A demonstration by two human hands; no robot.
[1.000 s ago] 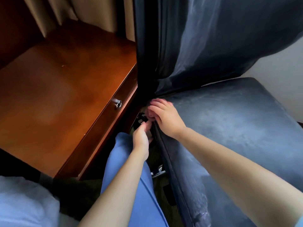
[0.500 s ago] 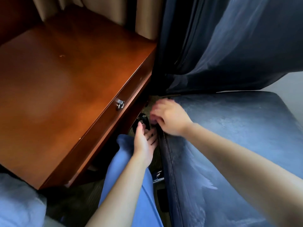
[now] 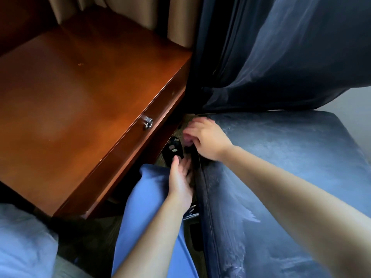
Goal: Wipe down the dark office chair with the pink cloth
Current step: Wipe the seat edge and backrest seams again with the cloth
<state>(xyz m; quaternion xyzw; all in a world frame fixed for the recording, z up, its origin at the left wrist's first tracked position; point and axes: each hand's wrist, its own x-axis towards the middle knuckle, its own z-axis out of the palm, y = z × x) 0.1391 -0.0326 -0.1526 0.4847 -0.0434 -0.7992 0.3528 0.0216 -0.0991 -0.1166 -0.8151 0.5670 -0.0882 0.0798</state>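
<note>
The dark blue chair seat (image 3: 281, 157) fills the right of the view, its backrest (image 3: 271, 57) rising behind. My right hand (image 3: 206, 139) curls over the seat's far left corner and grips a small bunch of pink cloth (image 3: 188, 138), of which only a sliver shows under the fingers. My left hand (image 3: 180, 179) hangs in the gap beside the seat's left edge, fingers straight and relaxed, holding nothing. Pale wipe streaks mark the seat's front left.
A brown wooden desk (image 3: 80, 109) with a metal drawer knob (image 3: 148, 122) stands close on the left. My blue-trousered leg (image 3: 144, 207) fills the narrow gap between desk and chair. Black chair parts (image 3: 172, 151) sit low in that gap. Beige curtains hang behind.
My left hand let go near the cloth, opened and dropped back beside the seat edge. My right hand stayed at the seat corner. The view shifted left and down.
</note>
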